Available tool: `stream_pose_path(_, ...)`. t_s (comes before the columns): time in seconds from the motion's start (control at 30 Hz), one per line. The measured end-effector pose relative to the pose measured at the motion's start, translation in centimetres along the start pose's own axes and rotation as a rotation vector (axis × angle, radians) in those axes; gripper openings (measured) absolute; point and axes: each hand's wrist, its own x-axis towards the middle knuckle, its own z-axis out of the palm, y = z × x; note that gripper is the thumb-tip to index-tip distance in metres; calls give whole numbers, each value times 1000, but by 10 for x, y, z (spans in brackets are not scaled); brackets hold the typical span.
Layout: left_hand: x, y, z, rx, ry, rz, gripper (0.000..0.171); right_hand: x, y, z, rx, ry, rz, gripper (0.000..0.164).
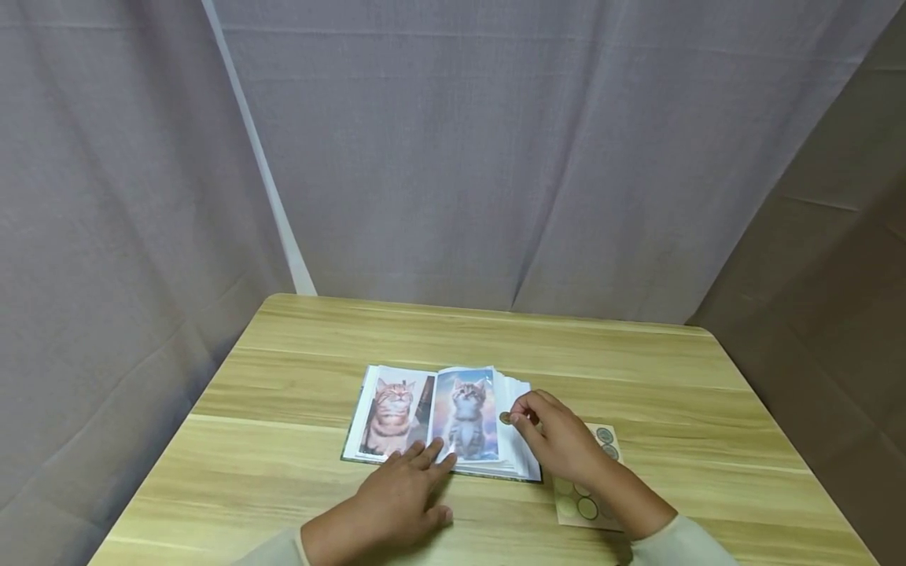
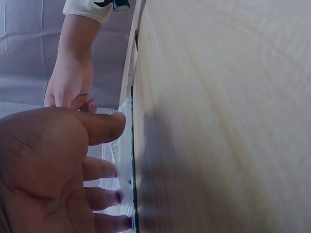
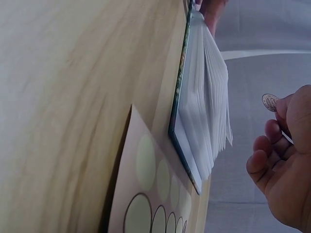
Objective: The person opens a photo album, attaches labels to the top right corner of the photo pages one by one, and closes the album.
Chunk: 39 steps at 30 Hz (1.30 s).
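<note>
A photo album (image 1: 522, 462) lies spread on the table, with an orange cat picture (image 1: 391, 417) on its left page and a grey kitten picture (image 1: 469, 420) on the right. My left hand (image 1: 402, 495) rests its spread fingertips on the album's near edge, by the middle. Above the album's right side, my right hand (image 1: 562, 440) pinches a small round sticker (image 3: 270, 102) between thumb and finger; the sticker is clear of the page. Beneath my right forearm lies a sticker sheet (image 1: 569, 512) with rows of circles, partly covered by that arm.
The wooden table (image 1: 283, 369) carries the album near its middle, with the sheet just to the right. Grey curtains (image 1: 425, 157) hang behind the table and along both sides.
</note>
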Motion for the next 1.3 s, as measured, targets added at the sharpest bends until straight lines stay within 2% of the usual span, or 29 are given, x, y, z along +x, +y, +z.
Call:
stream_pose_path(0.5, -1, 1, 0, 61, -3, 8, 74, 20, -7, 11, 30, -10, 15, 9)
stream_pose_path(1.0, -4, -1, -1, 25, -86, -6, 80, 37, -16, 16, 55, -49, 14, 9)
stream_pose_path(1.3, -4, -2, 0, 15, -88, -8, 81, 47, -19, 20, 67, -59, 26, 8)
